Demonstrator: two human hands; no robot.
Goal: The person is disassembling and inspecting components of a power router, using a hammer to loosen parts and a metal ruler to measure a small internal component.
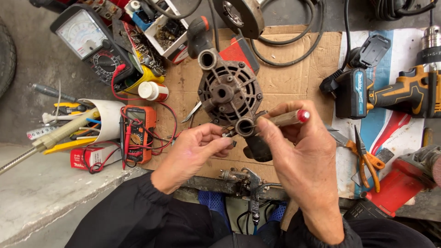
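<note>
Pump housing, dark, rusty, ribbed w/ two round ports, sits mid-frame over a cardboard sheet on the bench, tipped so the lower port faces the person. Looks propped on the black motor body beneath it, which would keep the port up at working height.

Right hand has its grip closed around a screwdriver w/ translucent handle and red cap; tip end points into the area by the lower port, though the exact contact pt is hidden by the fingers. Left hand pinches together at something small next to the same port, too small to identify; prob. steadying the part while the driver works.

Further out: orange digital multimeter w/ red leads to the left, analog meter up top left, white tube holding hand tools, small white bottle. Parts box of screws behind. Right side: cordless drill w/ battery, orange-handled pliers, red power tool at the corner. All within arm's reach, laid around the workpiece. Spray gun lies at the bench's near edge.
</note>
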